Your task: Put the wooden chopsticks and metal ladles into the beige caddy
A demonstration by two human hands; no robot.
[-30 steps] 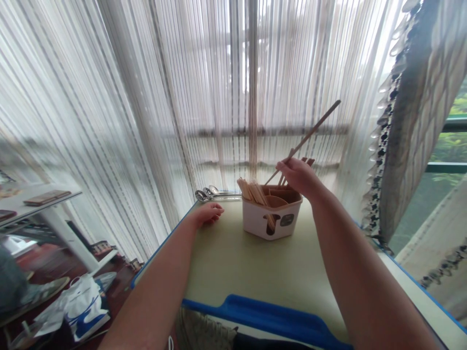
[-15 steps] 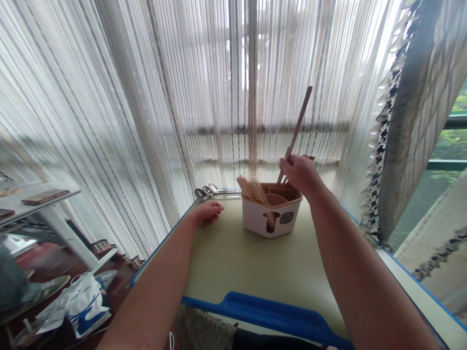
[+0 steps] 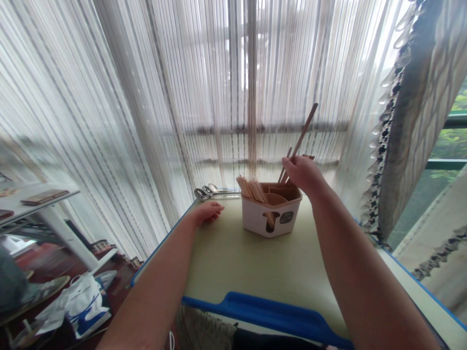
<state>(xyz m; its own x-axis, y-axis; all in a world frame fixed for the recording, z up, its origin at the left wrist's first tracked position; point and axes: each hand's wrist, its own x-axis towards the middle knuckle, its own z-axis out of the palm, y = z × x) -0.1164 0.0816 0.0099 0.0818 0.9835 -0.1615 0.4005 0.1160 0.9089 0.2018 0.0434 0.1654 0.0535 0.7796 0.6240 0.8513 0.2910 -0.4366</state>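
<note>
My right hand [image 3: 302, 170] is closed around a long dark chopstick [image 3: 306, 126], which slants up to the right over the back of the utensil holder. That utensil holder [image 3: 268, 221] is white outside and brown inside, with compartments and a cut-out in front. Light wooden chopsticks [image 3: 255, 190] lean in its left part. More dark chopsticks [image 3: 282, 172] stand at the back, partly covered by my right hand. My left hand [image 3: 208, 212] rests on the table with fingers loosely bent and slightly apart, holding nothing. Several metal spoons [image 3: 204, 192], some slotted, lie just beyond it.
The pale table [image 3: 255, 267] has a blue edge and a blue front trough [image 3: 270, 311]. Striped curtains [image 3: 219, 97] hang behind it. At left stand a white table [image 3: 69, 233] with a phone-like flat object [image 3: 45, 196] and a plastic bag [image 3: 85, 301] on the floor.
The dark chopstick in my right hand swung more upright, then tilted back right and sank a little. My right hand shifted slightly right. My left hand has stayed in place.
</note>
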